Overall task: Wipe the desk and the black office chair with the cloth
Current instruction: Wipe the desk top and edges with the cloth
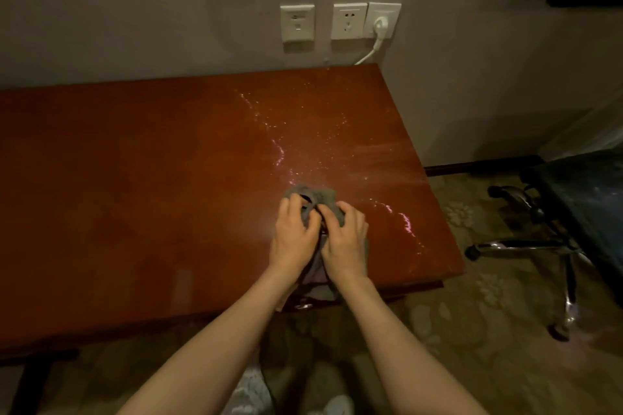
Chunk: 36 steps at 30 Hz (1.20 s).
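Both hands' fingers gripping grey cloth, above wet desk

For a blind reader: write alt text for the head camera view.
The left hand and right hand grip a bunched grey cloth over a reddish-brown desk streaked with wet droplets. A black office chair stands to the right; wall sockets, one with a white plug, sit above the desk.

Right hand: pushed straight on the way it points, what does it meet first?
The right hand meets the cloth it grips, then probably the wet streaks on the desk; depth is unclear.
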### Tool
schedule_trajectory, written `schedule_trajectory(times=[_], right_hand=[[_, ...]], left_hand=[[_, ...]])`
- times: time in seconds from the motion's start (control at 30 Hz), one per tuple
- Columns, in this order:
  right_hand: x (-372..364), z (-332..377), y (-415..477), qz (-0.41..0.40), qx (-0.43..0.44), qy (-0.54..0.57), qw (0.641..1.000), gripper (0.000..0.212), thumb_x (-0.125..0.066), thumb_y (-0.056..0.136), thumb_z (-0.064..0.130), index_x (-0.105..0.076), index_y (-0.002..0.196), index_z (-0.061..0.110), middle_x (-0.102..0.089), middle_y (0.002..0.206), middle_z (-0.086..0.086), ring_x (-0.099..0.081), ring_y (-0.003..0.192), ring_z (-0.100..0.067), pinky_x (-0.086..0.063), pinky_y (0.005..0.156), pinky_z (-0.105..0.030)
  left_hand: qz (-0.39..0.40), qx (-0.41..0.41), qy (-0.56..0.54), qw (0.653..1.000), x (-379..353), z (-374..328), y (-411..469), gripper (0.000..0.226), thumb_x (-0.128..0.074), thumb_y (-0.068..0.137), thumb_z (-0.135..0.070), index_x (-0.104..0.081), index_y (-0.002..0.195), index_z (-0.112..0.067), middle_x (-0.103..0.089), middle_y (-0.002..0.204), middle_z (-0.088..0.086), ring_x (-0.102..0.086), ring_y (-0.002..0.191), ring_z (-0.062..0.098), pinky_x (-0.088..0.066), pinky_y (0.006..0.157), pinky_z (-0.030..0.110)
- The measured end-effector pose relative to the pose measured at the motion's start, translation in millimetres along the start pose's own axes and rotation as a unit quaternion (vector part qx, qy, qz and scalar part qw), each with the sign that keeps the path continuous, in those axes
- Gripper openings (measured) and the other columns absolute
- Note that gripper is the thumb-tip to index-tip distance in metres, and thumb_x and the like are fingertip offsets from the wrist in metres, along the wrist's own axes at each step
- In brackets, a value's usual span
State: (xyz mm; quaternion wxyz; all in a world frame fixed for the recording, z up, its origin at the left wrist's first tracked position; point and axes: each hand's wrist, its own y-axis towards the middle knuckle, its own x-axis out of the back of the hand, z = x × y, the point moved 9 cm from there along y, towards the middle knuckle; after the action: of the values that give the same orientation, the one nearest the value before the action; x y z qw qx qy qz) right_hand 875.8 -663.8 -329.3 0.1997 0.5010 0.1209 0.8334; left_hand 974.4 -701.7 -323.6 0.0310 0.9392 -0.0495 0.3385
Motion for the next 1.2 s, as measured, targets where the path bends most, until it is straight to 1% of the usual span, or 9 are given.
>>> schedule_trajectory(times=[0.07, 0.2, 0.27, 0.4, 0.47, 0.6, 0.77, 0.97, 1.2], right_hand=[[-17.7, 26.5, 0.6, 0.014, 0.015, 0.019, 1.0, 0.047, -0.034, 0.071, 0.008, -0.063, 0.107, 0.008, -0.06, 0.105, -0.023, -0.039, 0.099, -0.027, -0.051, 0.072, -0.045], [-54.1, 78.1, 1.6, 0.038, 0.045, 0.061, 0.996, 0.046, -0.048, 0.066, 0.001, -0.061, 0.109, 0.008, -0.059, 0.108, -0.023, -0.038, 0.102, -0.028, -0.05, 0.076, -0.048], [-72.1, 96.8, 1.9, 0.065, 0.053, 0.063, 0.994, 0.042, -0.045, 0.071, 0.005, -0.063, 0.109, 0.008, -0.06, 0.108, -0.023, -0.038, 0.103, -0.028, -0.05, 0.076, -0.048], [-113.3, 129.9, 1.5, 0.131, 0.075, 0.056, 0.987, 0.041, -0.063, 0.068, 0.004, -0.064, 0.11, 0.006, -0.059, 0.111, -0.023, -0.055, 0.102, -0.038, -0.05, 0.077, -0.049], [-124.7, 134.5, 3.9, 0.142, 0.07, 0.046, 0.986, 0.035, -0.059, 0.074, 0.012, -0.065, 0.109, 0.008, -0.06, 0.11, -0.02, -0.059, 0.1, -0.037, -0.05, 0.078, -0.048], [-134.1, 124.4, 13.5, 0.125, 0.066, 0.016, 0.99, 0.038, -0.039, 0.078, 0.025, -0.068, 0.101, 0.016, -0.063, 0.102, -0.012, -0.046, 0.098, -0.023, -0.051, 0.071, -0.037], [-134.8, 105.6, 26.5, 0.082, 0.033, 0.012, 0.996, 0.035, -0.041, 0.08, 0.023, -0.068, 0.101, 0.013, -0.062, 0.102, -0.016, -0.04, 0.097, -0.023, -0.05, 0.073, -0.04], [-116.2, 62.2, 39.6, 0.052, 0.011, -0.008, 0.999, 0.032, -0.043, 0.08, 0.023, -0.064, 0.101, 0.013, -0.06, 0.102, -0.017, -0.04, 0.098, -0.024, -0.051, 0.074, -0.045], [-78.5, -17.3, 58.2, 0.041, -0.003, -0.04, 0.998, 0.035, -0.042, 0.081, 0.023, -0.068, 0.101, 0.009, -0.061, 0.102, -0.019, -0.039, 0.096, -0.025, -0.049, 0.07, -0.044]], left_hand=[[-0.03, 0.018, 0.027, 0.999, 25.2, 20.7, 0.8, 0.014, -0.048, 0.094, -0.017, -0.047, 0.1, -0.005, -0.043, 0.094, 0.005, -0.049, 0.08, 0.022, -0.033, 0.066, 0.028], [-0.066, 0.068, 0.066, 0.993, 71.7, 65.1, 0.9, 0.015, -0.045, 0.095, -0.021, -0.045, 0.102, -0.007, -0.046, 0.098, 0.008, -0.051, 0.082, 0.026, -0.038, 0.068, 0.036], [-0.076, 0.089, 0.08, 0.99, 86.9, 83.9, 0.7, 0.016, -0.043, 0.097, -0.023, -0.044, 0.102, -0.008, -0.045, 0.098, 0.008, -0.051, 0.082, 0.028, -0.039, 0.068, 0.039], [-0.1, 0.131, 0.105, 0.981, 110.1, 120.0, 3.7, 0.017, -0.041, 0.097, -0.022, -0.043, 0.1, -0.005, -0.044, 0.097, 0.01, -0.05, 0.079, 0.029, -0.036, 0.064, 0.037], [-0.097, 0.14, 0.11, 0.979, 112.3, 132.6, 8.8, 0.017, -0.042, 0.097, -0.022, -0.043, 0.099, -0.005, -0.044, 0.096, 0.01, -0.05, 0.078, 0.029, -0.034, 0.063, 0.035], [-0.068, 0.124, 0.124, 0.982, 100.2, 144.0, 25.6, 0.019, -0.042, 0.097, -0.022, -0.045, 0.102, -0.004, -0.045, 0.096, 0.012, -0.052, 0.074, 0.032, -0.034, 0.057, 0.034], [-0.03, 0.083, 0.13, 0.988, 78.5, 138.2, 51.9, 0.021, -0.045, 0.096, -0.02, -0.048, 0.105, -0.001, -0.047, 0.097, 0.015, -0.053, 0.074, 0.033, -0.038, 0.055, 0.037], [0.021, 0.066, 0.146, 0.987, 37.7, 108.5, 67.0, 0.026, -0.043, 0.097, -0.021, -0.047, 0.113, -0.001, -0.047, 0.104, 0.017, -0.055, 0.079, 0.036, -0.035, 0.057, 0.035], [0.039, 0.052, 0.105, 0.992, -27.8, 46.9, 82.0, 0.02, -0.043, 0.096, -0.021, -0.046, 0.105, -0.002, -0.047, 0.1, 0.015, -0.055, 0.077, 0.035, -0.037, 0.055, 0.035]])
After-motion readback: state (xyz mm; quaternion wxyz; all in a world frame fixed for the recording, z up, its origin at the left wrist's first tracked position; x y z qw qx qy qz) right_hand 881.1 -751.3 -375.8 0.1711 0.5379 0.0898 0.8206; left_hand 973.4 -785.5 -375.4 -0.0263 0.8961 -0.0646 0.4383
